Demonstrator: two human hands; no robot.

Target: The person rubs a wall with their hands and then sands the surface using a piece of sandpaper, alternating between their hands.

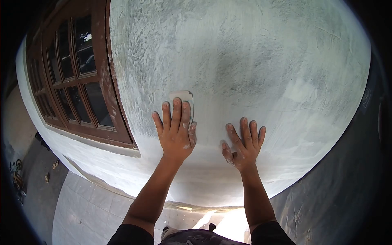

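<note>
A pale, patchy wall (286, 53) with rough grey areas fills the middle of the head view. My left hand (175, 132) presses a thin whitish rectangular piece (185, 96) to the wall; its top and right edges show past my fingers, the rest is hidden beneath them. Whitish smears mark that hand's thumb side. To the right, my right hand (245, 145) lies against the wall with fingers spread and nothing in it. Its thumb and fingers also carry whitish residue.
A brown wooden window (87, 77) with glass panes is at the upper left, its sill (98, 145) jutting below. Grey floor tiles (87, 200) lie at the lower left. Sandals (51, 171) and a dark sheet (326, 196) flank the wall.
</note>
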